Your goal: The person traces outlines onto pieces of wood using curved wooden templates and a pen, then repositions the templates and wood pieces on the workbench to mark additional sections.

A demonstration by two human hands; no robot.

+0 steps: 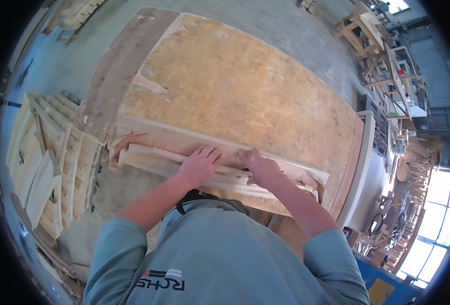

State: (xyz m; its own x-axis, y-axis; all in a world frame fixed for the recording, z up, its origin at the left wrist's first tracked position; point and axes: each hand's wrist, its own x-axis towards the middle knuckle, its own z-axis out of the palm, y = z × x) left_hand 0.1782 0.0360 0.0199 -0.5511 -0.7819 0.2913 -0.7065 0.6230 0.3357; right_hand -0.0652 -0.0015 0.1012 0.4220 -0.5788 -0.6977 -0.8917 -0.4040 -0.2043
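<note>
A long pale wooden rail with curved, cut-out ends lies along the near edge of the worktable. Narrower wooden strips run along its near side. My left hand grips the rail near its middle, fingers bent over the wood and the thumb out of sight. Just to the right, my right hand is closed with its fingers curled. A small dark thing shows beneath its fingers, mostly hidden and too small to name.
Pale timber pieces are stacked on the left. Beyond the table's right end stands a white-edged surface. Wooden frames stand farther off at the upper right, with more wooden parts below them. Concrete floor surrounds the table.
</note>
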